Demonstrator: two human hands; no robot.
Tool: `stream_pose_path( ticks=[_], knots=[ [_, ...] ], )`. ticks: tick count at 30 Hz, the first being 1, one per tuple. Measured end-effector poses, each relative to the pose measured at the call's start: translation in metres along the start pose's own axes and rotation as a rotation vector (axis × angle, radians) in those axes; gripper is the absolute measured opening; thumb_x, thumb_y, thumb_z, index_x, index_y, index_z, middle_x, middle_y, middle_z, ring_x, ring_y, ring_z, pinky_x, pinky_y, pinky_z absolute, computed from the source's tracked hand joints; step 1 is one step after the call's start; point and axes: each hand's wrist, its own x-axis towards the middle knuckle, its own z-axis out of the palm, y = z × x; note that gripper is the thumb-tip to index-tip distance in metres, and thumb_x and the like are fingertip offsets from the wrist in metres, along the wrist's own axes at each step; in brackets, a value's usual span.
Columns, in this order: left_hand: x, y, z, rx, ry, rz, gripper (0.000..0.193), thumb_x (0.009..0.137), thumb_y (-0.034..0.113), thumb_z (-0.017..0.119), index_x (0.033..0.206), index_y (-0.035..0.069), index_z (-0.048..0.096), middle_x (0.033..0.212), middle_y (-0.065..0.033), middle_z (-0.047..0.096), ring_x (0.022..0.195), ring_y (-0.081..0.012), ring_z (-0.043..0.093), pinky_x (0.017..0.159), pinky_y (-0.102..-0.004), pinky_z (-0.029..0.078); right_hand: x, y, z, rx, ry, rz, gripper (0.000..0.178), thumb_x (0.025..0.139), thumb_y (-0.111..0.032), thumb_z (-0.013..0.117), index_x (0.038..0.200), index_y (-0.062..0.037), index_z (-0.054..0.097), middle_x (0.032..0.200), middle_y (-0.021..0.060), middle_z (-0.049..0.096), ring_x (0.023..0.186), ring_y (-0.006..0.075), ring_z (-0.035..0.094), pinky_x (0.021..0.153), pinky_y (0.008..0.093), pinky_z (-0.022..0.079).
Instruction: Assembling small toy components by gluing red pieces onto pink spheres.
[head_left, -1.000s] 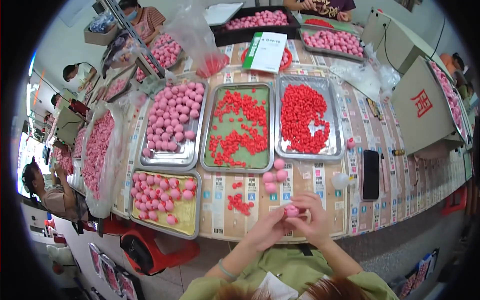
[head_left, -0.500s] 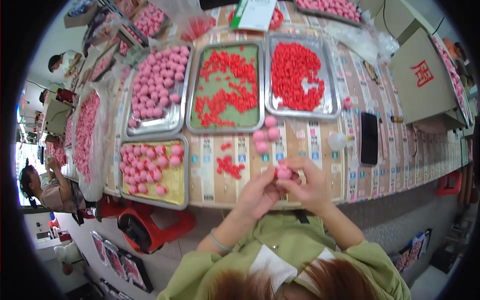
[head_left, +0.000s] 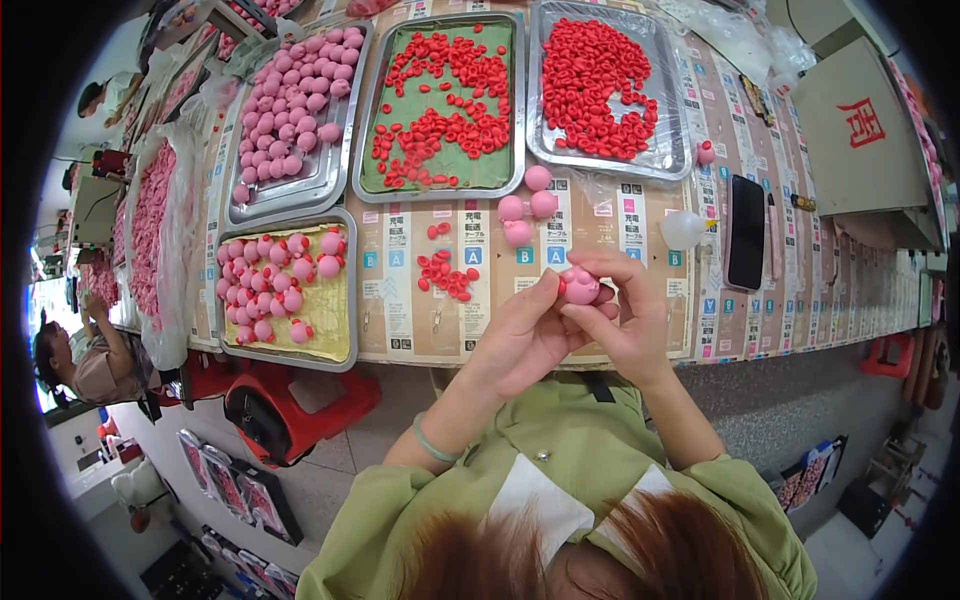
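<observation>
Ball [head_left: 581, 286], pink, one, mid-frame: left hand [head_left: 522, 335] and right hand [head_left: 634, 318] pinch it, fingers nearly closed; four loose balls [head_left: 511, 207] above.

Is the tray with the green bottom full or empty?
Neither: the green-lined tray is partly filled. Red pieces lie scattered across it, with bare gaps between them.

Printed-top tbl [head_left: 425, 335] w/ metal trays [head_left: 440, 195], loose pink balls [head_left: 512, 207], red pcs [head_left: 445, 275], blk phone [head_left: 745, 232], wht btl [head_left: 683, 230].
</observation>
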Motion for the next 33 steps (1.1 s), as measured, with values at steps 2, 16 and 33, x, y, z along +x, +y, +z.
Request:
stream_pose_path(
  ticks=[2,16,33],
  knots=[
    [0.000,-0.004,0.009,0.323,0.100,0.206,0.027,0.084,0.019,0.049,0.103,0.001,0.047,0.099,-0.0099,0.051,0.093,-0.0198,0.051,0.083,-0.0308,0.041,0.002,-0.004,0.001,-0.114,0.002,-0.054,0.036,0.065,0.000,0.064,0.098,-0.0037,0.051,0.101,0.0119,0.054,0.092,0.0247,0.053,0.079,0.0310,0.042],
    [-0.008,-0.010,-0.004,1.185,0.292,0.695,0.044,0.067,0.000,0.066,0.104,0.003,0.043,0.100,-0.0061,0.043,0.085,-0.0122,0.048,0.074,-0.0241,0.041,-0.001,0.009,0.005,-0.140,-0.090,-0.223,0.036,0.062,0.003,0.059,0.097,-0.0021,0.053,0.096,0.0113,0.056,0.092,0.0255,0.052,0.080,0.0324,0.041],
    [-0.012,-0.008,0.013,1.474,0.281,0.720,0.048,0.069,0.006,0.065,0.111,-0.003,0.045,0.104,-0.0158,0.053,0.090,-0.0240,0.055,0.076,-0.0306,0.044,-0.008,0.012,0.009,-0.343,0.099,-0.353,0.041,0.055,0.005,0.064,0.094,-0.0012,0.052,0.090,0.0115,0.053,0.079,0.0269,0.052,0.067,0.0328,0.043]
  ],
)
